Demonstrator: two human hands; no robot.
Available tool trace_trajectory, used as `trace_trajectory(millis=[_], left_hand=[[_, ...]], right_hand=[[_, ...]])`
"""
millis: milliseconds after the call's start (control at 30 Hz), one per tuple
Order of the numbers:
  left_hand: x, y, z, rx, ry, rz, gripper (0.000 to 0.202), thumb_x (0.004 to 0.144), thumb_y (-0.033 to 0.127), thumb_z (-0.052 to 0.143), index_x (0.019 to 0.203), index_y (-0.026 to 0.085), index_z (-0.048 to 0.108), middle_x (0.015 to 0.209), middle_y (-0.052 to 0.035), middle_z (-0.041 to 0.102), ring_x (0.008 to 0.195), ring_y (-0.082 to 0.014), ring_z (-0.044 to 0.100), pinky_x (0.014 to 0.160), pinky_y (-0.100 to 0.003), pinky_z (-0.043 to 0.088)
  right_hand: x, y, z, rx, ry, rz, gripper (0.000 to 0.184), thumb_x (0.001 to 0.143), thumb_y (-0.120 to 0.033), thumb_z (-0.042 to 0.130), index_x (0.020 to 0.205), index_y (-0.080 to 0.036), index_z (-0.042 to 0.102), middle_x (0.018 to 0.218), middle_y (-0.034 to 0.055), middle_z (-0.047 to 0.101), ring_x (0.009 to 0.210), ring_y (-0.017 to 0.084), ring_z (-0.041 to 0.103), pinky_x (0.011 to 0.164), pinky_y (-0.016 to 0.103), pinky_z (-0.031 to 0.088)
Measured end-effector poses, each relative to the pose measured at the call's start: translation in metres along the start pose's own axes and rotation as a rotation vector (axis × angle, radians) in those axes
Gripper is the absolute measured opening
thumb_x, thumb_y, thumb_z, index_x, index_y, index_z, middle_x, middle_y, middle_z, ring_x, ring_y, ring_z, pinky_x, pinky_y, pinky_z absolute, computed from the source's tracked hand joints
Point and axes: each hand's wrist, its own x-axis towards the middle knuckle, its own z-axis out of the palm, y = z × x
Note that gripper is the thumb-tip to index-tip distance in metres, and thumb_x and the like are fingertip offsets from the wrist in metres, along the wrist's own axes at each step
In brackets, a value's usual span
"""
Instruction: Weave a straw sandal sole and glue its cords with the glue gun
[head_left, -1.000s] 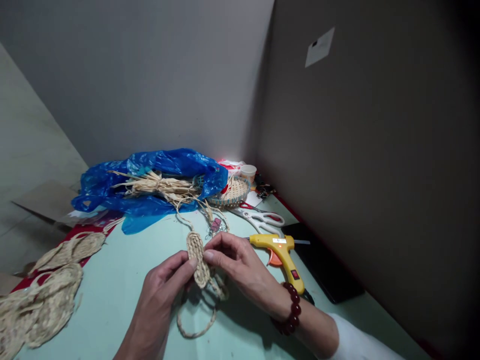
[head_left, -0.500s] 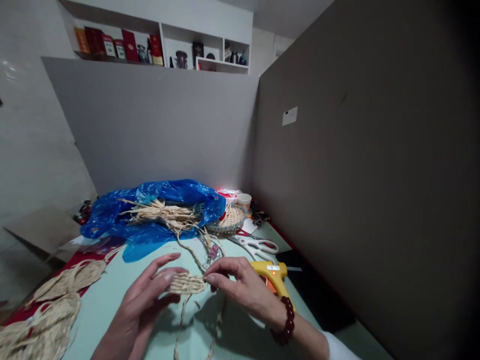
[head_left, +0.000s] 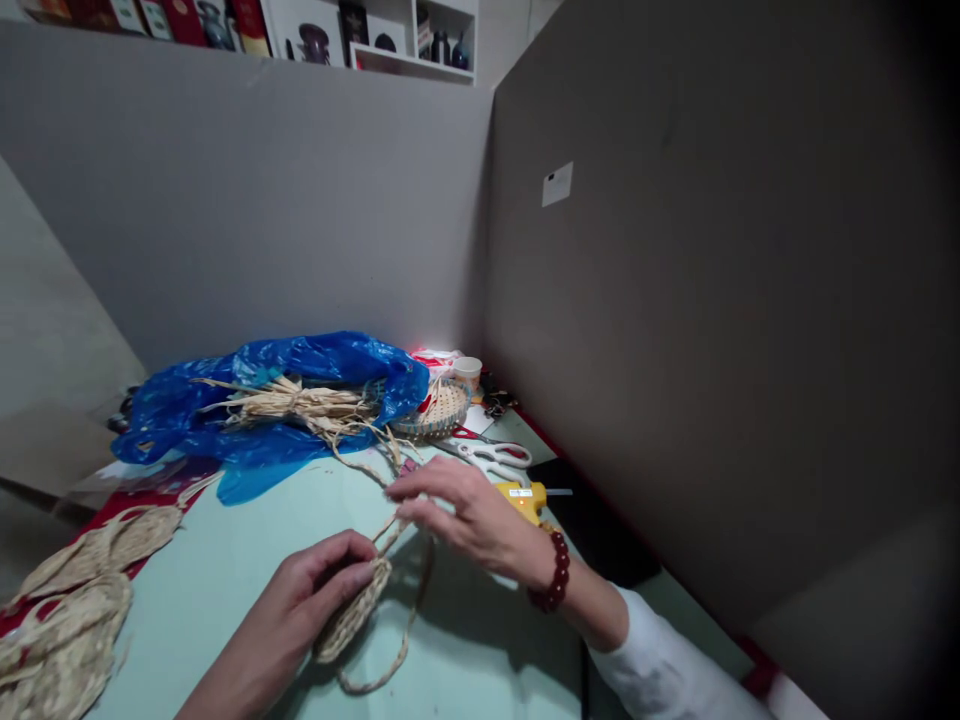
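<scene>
My left hand point(head_left: 311, 590) grips a small flat woven straw piece point(head_left: 358, 612) between thumb and fingers, its edge tilted up above the table. From that piece a braided straw cord point(head_left: 391, 655) runs out and loops below it. My right hand point(head_left: 465, 515), with a dark red bead bracelet point(head_left: 551, 575) at the wrist, is closed around a stretch of the cord just beyond the woven piece. Its fingers partly hide where the cord passes through them.
A yellow glue gun point(head_left: 523, 497) and white-handled scissors point(head_left: 495, 457) lie beyond my right hand. Behind are a blue plastic bag point(head_left: 262, 470) with a straw bundle point(head_left: 300, 402), a round basket point(head_left: 435, 412) and a paper cup point(head_left: 467, 372). Woven straw pieces point(head_left: 67, 640) lie left.
My left hand has lowered and turned the woven piece from flat to tilted. The right hand has moved from the piece's edge up onto the cord. The view has shifted down and right.
</scene>
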Motion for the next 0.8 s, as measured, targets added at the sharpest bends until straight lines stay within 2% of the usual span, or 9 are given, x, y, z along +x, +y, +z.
trace_trajectory(millis=[67,133,200,300,367,500,600,700,800], left_hand=[[0.002,-0.002,0.001,-0.054,0.061,-0.037,0.027,0.072,0.046,0.077,0.068,0.019,0.073,0.058,0.0003,0.057,0.055,-0.0136,0.045,0.047,-0.019,0.036],[0.004,-0.006,-0.001,-0.079,0.134,-0.059,0.029,0.069,0.048,0.079,0.070,0.020,0.073,0.059,0.0010,0.057,0.054,-0.0130,0.046,0.045,-0.018,0.036],[0.007,-0.011,-0.006,-0.086,0.189,-0.078,0.033,0.066,0.052,0.080,0.073,0.021,0.073,0.061,0.0016,0.059,0.054,-0.0130,0.048,0.044,-0.018,0.037],[0.013,-0.019,-0.016,-0.079,0.226,-0.104,0.041,0.060,0.059,0.080,0.077,0.022,0.074,0.069,0.0007,0.066,0.062,-0.0158,0.056,0.050,-0.019,0.045],[0.015,-0.022,-0.022,-0.060,0.242,-0.099,0.042,0.060,0.059,0.081,0.079,0.022,0.075,0.076,-0.0003,0.070,0.071,-0.0179,0.060,0.059,-0.020,0.049],[0.014,-0.018,-0.027,-0.133,0.303,-0.106,0.042,0.058,0.056,0.084,0.079,0.021,0.074,0.075,0.0007,0.071,0.071,-0.0158,0.058,0.058,-0.018,0.047],[0.011,-0.008,-0.025,-0.195,0.361,-0.071,0.041,0.057,0.053,0.085,0.077,0.019,0.072,0.071,0.0020,0.068,0.066,-0.0134,0.056,0.055,-0.017,0.045],[0.008,0.004,-0.027,-0.205,0.371,-0.034,0.037,0.063,0.049,0.083,0.080,0.019,0.072,0.072,0.0022,0.067,0.065,-0.0127,0.056,0.056,-0.019,0.046],[0.006,0.013,-0.033,-0.197,0.388,0.006,0.034,0.063,0.048,0.083,0.077,0.019,0.072,0.070,0.0028,0.065,0.064,-0.0120,0.055,0.058,-0.018,0.045]], right_hand=[[-0.011,0.004,-0.020,-0.082,0.119,0.139,0.032,0.104,-0.037,0.042,0.105,-0.021,0.070,0.107,0.0068,0.074,0.095,0.019,0.065,0.086,0.030,0.044],[-0.031,0.010,-0.038,-0.189,0.194,0.287,0.033,0.103,-0.038,0.041,0.098,-0.019,0.068,0.096,0.0074,0.073,0.084,0.021,0.064,0.077,0.031,0.044],[-0.058,0.016,-0.049,-0.294,0.208,0.423,0.032,0.100,-0.038,0.045,0.085,-0.019,0.066,0.080,0.0060,0.069,0.071,0.020,0.060,0.068,0.031,0.041],[-0.093,0.021,-0.047,-0.388,0.174,0.603,0.035,0.097,-0.040,0.047,0.073,-0.020,0.062,0.070,0.0048,0.066,0.062,0.020,0.058,0.060,0.030,0.036],[-0.105,0.022,-0.039,-0.415,0.145,0.674,0.036,0.097,-0.042,0.046,0.075,-0.019,0.063,0.074,0.0071,0.068,0.066,0.023,0.062,0.062,0.031,0.037],[-0.101,0.019,-0.026,-0.424,0.118,0.735,0.032,0.091,-0.047,0.054,0.091,-0.018,0.066,0.090,0.0119,0.072,0.080,0.028,0.066,0.067,0.032,0.038],[-0.091,0.022,-0.023,-0.380,0.105,0.766,0.028,0.082,-0.046,0.060,0.083,-0.019,0.065,0.080,0.0112,0.071,0.071,0.028,0.064,0.061,0.031,0.035],[-0.087,0.034,-0.026,-0.246,0.105,0.787,0.025,0.078,-0.043,0.057,0.081,-0.019,0.064,0.068,0.0063,0.067,0.059,0.023,0.060,0.055,0.030,0.034],[-0.088,0.042,-0.032,-0.047,0.132,0.779,0.038,0.075,-0.051,0.051,0.088,-0.017,0.063,0.070,0.0052,0.066,0.062,0.022,0.060,0.054,0.029,0.039]])
